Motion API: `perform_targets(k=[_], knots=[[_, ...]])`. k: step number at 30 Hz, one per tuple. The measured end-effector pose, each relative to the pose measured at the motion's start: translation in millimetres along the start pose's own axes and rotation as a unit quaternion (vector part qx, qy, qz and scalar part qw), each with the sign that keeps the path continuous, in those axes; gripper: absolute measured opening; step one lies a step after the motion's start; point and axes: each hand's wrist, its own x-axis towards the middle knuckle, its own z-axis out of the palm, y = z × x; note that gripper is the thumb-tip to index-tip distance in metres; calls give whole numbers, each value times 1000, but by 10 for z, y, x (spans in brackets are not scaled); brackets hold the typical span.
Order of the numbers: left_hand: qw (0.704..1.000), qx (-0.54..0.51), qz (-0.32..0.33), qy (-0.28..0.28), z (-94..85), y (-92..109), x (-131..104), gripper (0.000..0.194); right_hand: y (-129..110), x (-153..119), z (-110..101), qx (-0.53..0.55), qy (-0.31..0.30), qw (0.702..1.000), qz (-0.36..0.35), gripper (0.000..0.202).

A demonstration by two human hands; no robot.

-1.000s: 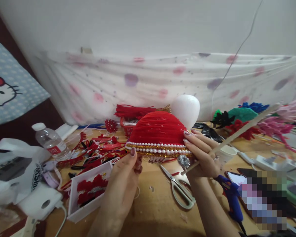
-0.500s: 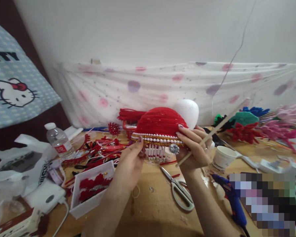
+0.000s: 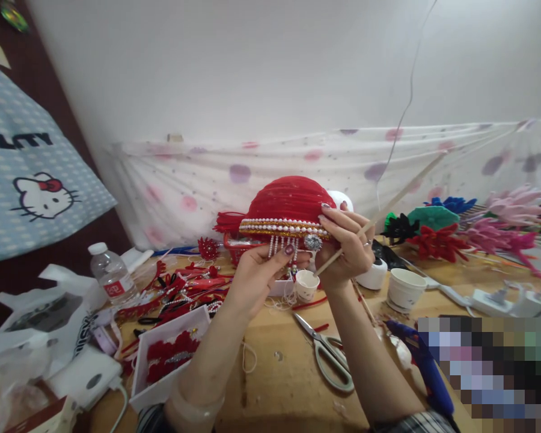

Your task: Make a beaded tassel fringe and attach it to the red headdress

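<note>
A red pleated cap (image 3: 288, 201) is held up above the table, its rim trimmed with white beads and gold braid. My right hand (image 3: 349, 246) grips the cap's right edge, and a long pale wooden stick (image 3: 399, 198) lies across its fingers. Beside those fingers sits a round sparkling brooch (image 3: 313, 242) on the rim. Short strands of white beads (image 3: 283, 246) hang below the trim. My left hand (image 3: 264, 270) is closed at these strands, thumb over them; some of its fingertips are hidden.
Scissors (image 3: 327, 352) lie on the wooden table in front, with a blue glue gun (image 3: 426, 367) to the right. Paper cups (image 3: 406, 290) stand behind. At left are a white box (image 3: 139, 373) of red pieces and a water bottle (image 3: 112, 273). Felt flowers (image 3: 442, 240) lie at right.
My left hand has moved from the cap's rim down to the hanging bead strands. The cap is raised slightly and its fringe shows more; my right hand keeps its hold. The view has shifted.
</note>
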Motion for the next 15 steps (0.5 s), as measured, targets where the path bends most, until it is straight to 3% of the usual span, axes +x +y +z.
perform_targets(k=[15], knots=[[998,52,21,12,3,-33,-106,25,64,-5,-7,-5,4,1000,-18,18]])
